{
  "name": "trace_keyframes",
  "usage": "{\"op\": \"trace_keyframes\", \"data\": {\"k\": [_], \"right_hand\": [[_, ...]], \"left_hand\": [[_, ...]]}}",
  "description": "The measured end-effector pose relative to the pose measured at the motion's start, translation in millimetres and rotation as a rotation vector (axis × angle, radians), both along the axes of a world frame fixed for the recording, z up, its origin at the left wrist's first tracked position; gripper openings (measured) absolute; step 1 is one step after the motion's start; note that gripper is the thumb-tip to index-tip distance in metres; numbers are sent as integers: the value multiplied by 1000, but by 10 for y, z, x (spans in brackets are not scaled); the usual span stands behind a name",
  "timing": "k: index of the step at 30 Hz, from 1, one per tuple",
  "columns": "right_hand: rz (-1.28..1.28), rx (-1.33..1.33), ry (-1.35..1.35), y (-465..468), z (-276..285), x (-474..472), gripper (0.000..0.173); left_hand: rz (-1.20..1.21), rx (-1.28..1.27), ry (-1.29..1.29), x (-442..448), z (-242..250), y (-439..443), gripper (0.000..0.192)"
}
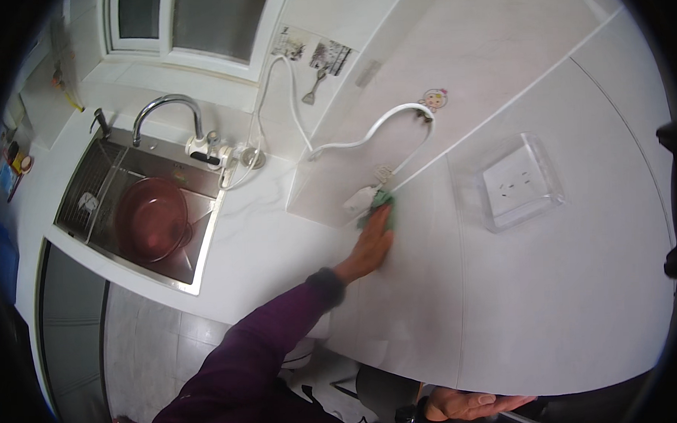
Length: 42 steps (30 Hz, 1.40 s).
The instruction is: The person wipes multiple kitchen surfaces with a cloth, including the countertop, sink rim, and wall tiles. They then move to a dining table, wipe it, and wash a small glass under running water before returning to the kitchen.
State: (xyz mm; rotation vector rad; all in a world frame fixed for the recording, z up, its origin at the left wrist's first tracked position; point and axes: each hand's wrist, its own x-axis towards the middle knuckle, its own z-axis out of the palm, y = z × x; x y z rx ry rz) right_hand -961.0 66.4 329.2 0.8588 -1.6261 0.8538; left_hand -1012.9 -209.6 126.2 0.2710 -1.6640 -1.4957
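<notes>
My left hand (371,241), in a purple sleeve, presses a green cloth (380,201) against the white surface by the wall corner. Right beside the cloth is a white plug-like fitting (360,199), blurred. A white cable (369,133) loops over a hook under a cartoon sticker (435,99) and runs down near the cloth. My right hand (471,402) is low in the picture, fingers stretched along the lower edge of a broad white panelled surface (515,306). That edge hides part of it, and I see nothing in it.
A clear plastic cover (553,198) surrounds a socket plate (516,177). To the left, a steel sink (203,261) holds a reddish-brown basin (151,215) under a curved chrome tap (169,100). A white countertop (261,236) lies between sink and corner. Above is a window (214,25).
</notes>
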Motion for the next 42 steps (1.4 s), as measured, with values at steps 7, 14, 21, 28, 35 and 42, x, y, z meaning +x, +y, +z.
{"op": "trace_keyframes", "data": {"k": [7,14,21,28,35,42], "right_hand": [[-92,108,67,114,-14,-65,69],[59,124,194,112,23,-126,49],[269,68,163,78,182,-32,45],[725,159,-27,815,24,364,37],[1115,652,-166,1028,-633,296,23],[1074,818,-279,1282,-1055,180,22]], "left_hand": [[-222,576,-244,446,-1622,539,74],[-239,853,-126,502,-1869,908,69],[-334,1267,-185,1213,-1316,1888,59],[-270,1167,-57,1306,-145,1994,58],[-211,264,163,1302,2005,1946,69],[-79,-342,176,1359,2332,2056,68]]}}
